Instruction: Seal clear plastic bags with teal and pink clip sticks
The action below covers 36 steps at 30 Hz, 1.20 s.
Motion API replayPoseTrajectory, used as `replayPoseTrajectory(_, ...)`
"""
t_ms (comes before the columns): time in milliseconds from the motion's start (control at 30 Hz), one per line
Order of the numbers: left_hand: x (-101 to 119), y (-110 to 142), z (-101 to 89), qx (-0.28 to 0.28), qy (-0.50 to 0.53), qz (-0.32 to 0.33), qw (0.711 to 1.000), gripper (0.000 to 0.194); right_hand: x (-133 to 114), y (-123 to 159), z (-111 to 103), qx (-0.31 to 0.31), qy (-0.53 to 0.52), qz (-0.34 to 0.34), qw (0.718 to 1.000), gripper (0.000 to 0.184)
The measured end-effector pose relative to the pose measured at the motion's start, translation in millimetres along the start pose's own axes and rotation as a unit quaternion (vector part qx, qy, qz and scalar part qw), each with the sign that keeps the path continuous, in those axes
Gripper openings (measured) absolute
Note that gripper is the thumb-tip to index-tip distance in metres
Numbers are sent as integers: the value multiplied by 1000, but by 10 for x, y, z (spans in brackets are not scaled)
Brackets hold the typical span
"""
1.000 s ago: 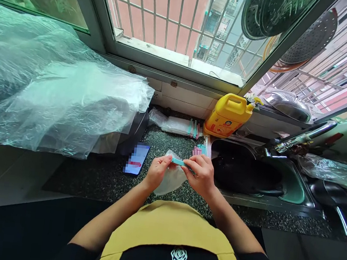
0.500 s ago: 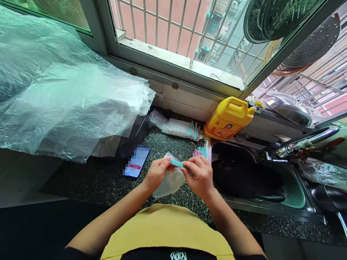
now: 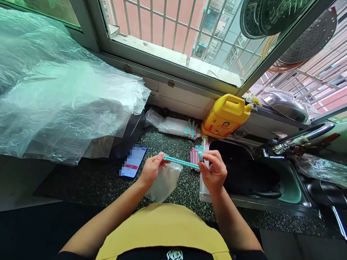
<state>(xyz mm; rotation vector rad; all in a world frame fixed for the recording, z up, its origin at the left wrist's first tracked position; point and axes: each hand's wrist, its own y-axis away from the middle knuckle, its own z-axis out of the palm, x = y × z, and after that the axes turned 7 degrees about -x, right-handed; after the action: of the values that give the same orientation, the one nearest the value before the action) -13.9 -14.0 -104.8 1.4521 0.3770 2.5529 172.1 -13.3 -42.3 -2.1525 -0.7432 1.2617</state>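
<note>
A long teal bag clip [image 3: 181,162] stretches between my two hands above the speckled counter. My left hand [image 3: 150,170] pinches its left end at the mouth of a clear plastic bag [image 3: 165,182], which hangs below the clip. My right hand [image 3: 215,171] is at the other end, thumb and index finger closed around a small teal end piece that stands upright. Just behind that hand lie several pink and teal clips [image 3: 194,156], partly covered by my fingers.
A phone [image 3: 133,162] lies left on the counter. Packed bags with clips [image 3: 175,127] sit against the wall, near a yellow jug [image 3: 227,116]. The sink, right, holds a black pan [image 3: 243,174]. Plastic sheeting [image 3: 71,98] covers the left side.
My hands have moved apart, the right one going right and turning its fingers up. More of the teal clip shows between them. The view has shifted slightly.
</note>
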Motion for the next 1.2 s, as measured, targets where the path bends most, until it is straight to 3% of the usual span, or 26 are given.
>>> replayPoseTrajectory(200,52,-8,18,13,17,11,1000,41,132,47,-188,75,11,11,997,9)
replayPoseTrajectory(400,74,-51,6,34,17,50,998,38,144,94,-308,152,4,53,987,21)
replayPoseTrajectory(700,203,5,46,57,57,44,996,34,203,98,-236,236,-175,138,946,15)
replayPoseTrajectory(767,207,4,52,49,50,43,997,35,249,121,-214,210,-204,145,945,13)
replayPoseTrajectory(933,146,-15,50,39,10,52,998,38,336,209,-191,74,-200,169,962,13)
replayPoseTrajectory(1200,50,22,58,1,-10,46,999,37,395,251,-267,-14,-162,196,967,16)
